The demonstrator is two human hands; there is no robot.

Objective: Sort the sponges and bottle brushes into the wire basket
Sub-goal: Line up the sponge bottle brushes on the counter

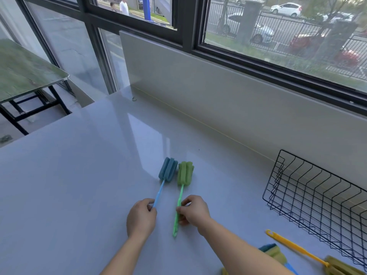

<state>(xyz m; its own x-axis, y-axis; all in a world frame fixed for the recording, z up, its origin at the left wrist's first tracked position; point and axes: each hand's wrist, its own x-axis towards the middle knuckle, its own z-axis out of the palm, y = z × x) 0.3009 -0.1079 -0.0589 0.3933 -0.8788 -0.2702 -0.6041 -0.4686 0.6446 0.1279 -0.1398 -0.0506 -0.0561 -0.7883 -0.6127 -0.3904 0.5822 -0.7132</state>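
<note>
Head view: the left grip [141, 217] is curled around the near end of the blue bottle brush [168, 170], pinching its thin handle. The right grip [193, 212] pinches the handle of the green bottle brush [185, 173] partway along, so the hooked end pokes out toward the viewer. Both foam heads point away toward the window and sit just beside each other on the worktop [79, 185]; whether they touch cannot be told.

To the right, well apart from both brushes, a black wire basket [321, 195] stands against the back panel. Near its front edge lies a yellow bottle brush [337, 266], handle angled toward the middle of the worktop, and just left of that a blue and yellow-green sponge [274, 253] is partly hidden by the right forearm.

The worktop is pale, glossy and reflective, running back to a low white panel [198, 86] under a dark-framed window [278, 26]. Through the glass are parked cars [286, 7] and a black fence [297, 28]. At far left, beyond the worktop's edge, stands a folding table [23, 72] with a greenish top and black legs.
</note>
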